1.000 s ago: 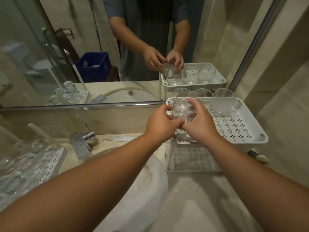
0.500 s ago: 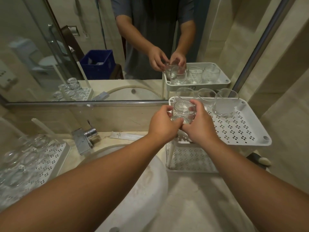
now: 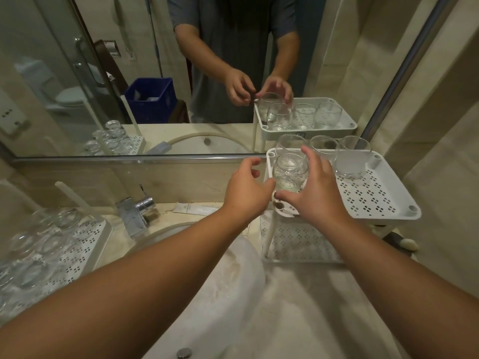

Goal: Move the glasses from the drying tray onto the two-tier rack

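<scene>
A clear stemless glass (image 3: pixel 290 172) stands upright at the front left of the top tier of the white two-tier rack (image 3: pixel 368 200). Three more glasses (image 3: pixel 324 146) line the tier's back edge. My left hand (image 3: pixel 246 193) hovers just left of the glass, fingers apart and off it. My right hand (image 3: pixel 318 195) is beside the glass on its right with the fingers spread, the thumb near its base. The rack's lower tier (image 3: pixel 298 242) holds no glasses that I can see. At far left, the white drying tray (image 3: pixel 77 255) carries several glasses (image 3: pixel 33 244).
A white basin (image 3: pixel 220 294) sits between tray and rack, under my forearms. A chrome tap (image 3: pixel 134 211) stands behind it, with a small sachet (image 3: pixel 197 208) by the wall. The mirror (image 3: pixel 129 73) rises right behind the rack. A wall closes in on the right.
Both hands were wrapped around the glass over the top tier. The glass now stands on the tier; my left hand has drawn away and my right hand's fingers have spread.
</scene>
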Action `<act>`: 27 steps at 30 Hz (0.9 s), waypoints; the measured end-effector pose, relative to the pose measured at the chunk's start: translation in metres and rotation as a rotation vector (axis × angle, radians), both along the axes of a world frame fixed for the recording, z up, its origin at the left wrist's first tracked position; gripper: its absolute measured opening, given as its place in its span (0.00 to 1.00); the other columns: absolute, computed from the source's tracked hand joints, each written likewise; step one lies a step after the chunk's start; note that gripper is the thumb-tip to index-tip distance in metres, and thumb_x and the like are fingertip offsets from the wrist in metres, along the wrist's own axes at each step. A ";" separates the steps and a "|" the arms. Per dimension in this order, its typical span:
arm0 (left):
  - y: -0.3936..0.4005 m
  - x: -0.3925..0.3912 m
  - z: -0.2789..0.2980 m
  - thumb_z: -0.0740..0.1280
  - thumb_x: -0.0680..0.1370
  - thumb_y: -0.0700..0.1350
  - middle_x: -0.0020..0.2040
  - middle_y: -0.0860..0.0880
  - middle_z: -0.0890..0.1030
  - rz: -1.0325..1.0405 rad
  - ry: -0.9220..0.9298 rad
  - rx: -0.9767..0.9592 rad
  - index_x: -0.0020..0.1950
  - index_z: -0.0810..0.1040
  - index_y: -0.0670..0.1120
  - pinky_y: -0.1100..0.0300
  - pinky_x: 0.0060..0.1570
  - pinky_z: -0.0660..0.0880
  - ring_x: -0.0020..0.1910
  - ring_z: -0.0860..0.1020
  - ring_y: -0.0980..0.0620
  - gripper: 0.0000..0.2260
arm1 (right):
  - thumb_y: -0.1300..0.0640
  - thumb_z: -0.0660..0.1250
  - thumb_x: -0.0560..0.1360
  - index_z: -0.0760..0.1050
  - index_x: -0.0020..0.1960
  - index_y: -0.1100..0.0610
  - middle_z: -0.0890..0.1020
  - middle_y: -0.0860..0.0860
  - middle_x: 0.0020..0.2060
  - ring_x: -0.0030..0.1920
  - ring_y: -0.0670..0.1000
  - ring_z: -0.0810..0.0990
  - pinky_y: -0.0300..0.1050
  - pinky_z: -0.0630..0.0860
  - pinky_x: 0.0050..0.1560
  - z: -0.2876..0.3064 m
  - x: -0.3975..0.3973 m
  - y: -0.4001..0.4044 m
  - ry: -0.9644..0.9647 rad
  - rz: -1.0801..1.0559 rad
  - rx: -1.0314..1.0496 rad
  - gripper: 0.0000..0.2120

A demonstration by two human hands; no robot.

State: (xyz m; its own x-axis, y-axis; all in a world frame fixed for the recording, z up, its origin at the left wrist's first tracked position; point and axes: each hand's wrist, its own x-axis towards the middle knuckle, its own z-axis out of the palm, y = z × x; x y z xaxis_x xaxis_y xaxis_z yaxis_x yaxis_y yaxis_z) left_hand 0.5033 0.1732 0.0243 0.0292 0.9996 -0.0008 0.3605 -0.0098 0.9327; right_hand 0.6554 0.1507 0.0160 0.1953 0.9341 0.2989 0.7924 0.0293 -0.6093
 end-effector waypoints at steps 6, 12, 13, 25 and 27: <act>-0.009 -0.044 0.010 0.68 0.78 0.46 0.53 0.59 0.75 0.038 -0.035 0.067 0.64 0.75 0.55 0.65 0.41 0.72 0.51 0.76 0.59 0.15 | 0.46 0.79 0.64 0.62 0.75 0.49 0.65 0.53 0.71 0.71 0.55 0.63 0.52 0.64 0.70 0.027 -0.036 -0.013 -0.200 0.060 0.132 0.44; -0.019 -0.121 0.018 0.68 0.78 0.46 0.57 0.55 0.77 0.084 -0.018 0.114 0.62 0.76 0.54 0.62 0.44 0.75 0.46 0.77 0.62 0.13 | 0.45 0.76 0.68 0.62 0.75 0.49 0.64 0.52 0.71 0.71 0.53 0.64 0.45 0.60 0.68 0.037 -0.109 -0.012 -0.248 0.228 0.132 0.40; -0.020 -0.137 0.019 0.68 0.78 0.45 0.58 0.55 0.77 0.096 -0.008 0.119 0.62 0.76 0.54 0.63 0.44 0.74 0.46 0.77 0.62 0.13 | 0.45 0.76 0.68 0.62 0.75 0.48 0.64 0.52 0.72 0.71 0.53 0.64 0.46 0.62 0.69 0.036 -0.125 -0.011 -0.245 0.256 0.119 0.40; -0.055 -0.344 0.006 0.68 0.77 0.45 0.57 0.52 0.76 0.364 0.110 0.125 0.61 0.78 0.53 0.61 0.51 0.76 0.45 0.77 0.58 0.13 | 0.47 0.76 0.69 0.64 0.73 0.48 0.67 0.46 0.66 0.54 0.49 0.75 0.44 0.73 0.54 0.010 -0.322 -0.001 -0.191 0.639 0.027 0.37; -0.066 -0.376 0.001 0.68 0.77 0.44 0.54 0.52 0.76 0.419 0.126 0.109 0.60 0.79 0.52 0.54 0.53 0.78 0.44 0.76 0.56 0.12 | 0.46 0.75 0.70 0.64 0.73 0.47 0.69 0.47 0.61 0.50 0.48 0.75 0.48 0.75 0.53 0.005 -0.354 -0.002 -0.176 0.684 0.011 0.35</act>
State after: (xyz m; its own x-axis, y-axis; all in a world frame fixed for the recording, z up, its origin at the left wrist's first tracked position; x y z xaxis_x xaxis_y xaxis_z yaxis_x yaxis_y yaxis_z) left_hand 0.1277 0.1070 0.0254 -0.3713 0.9197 0.1276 0.4651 0.0653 0.8828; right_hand 0.3012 0.1485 0.0208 -0.4865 0.8267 0.2825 0.6809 0.5614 -0.4703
